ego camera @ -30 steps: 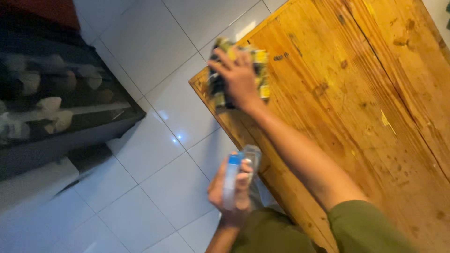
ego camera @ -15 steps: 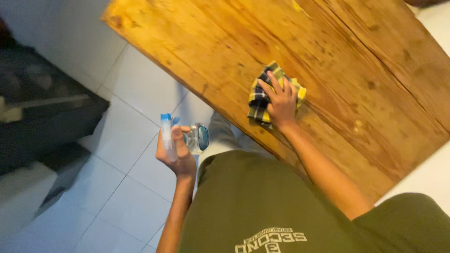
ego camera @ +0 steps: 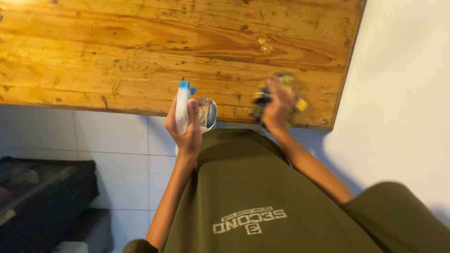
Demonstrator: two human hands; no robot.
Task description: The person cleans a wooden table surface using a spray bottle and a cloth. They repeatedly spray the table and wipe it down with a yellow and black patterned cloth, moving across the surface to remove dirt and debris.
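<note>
My left hand (ego camera: pixel 187 129) grips a clear spray bottle with a blue top (ego camera: pixel 183 105) upright at the near edge of the wooden table (ego camera: pixel 117 51); a clear round part of the bottle (ego camera: pixel 208 114) shows beside my thumb. My right hand (ego camera: pixel 277 105) presses a yellow and dark checked cloth (ego camera: pixel 281 96) onto the table near its right corner. The cloth is blurred with motion and partly hidden under my fingers.
White floor tiles (ego camera: pixel 112 136) run below the table's near edge and a white surface (ego camera: pixel 408 93) lies to its right. A dark low piece of furniture (ego camera: pixel 42 192) sits at the lower left. My olive green shirt (ego camera: pixel 262 201) fills the lower middle.
The view has swung round, so the table now runs across the top. My right hand has slid the cloth to the table's right corner. The left hand has brought the bottle up to the table edge.
</note>
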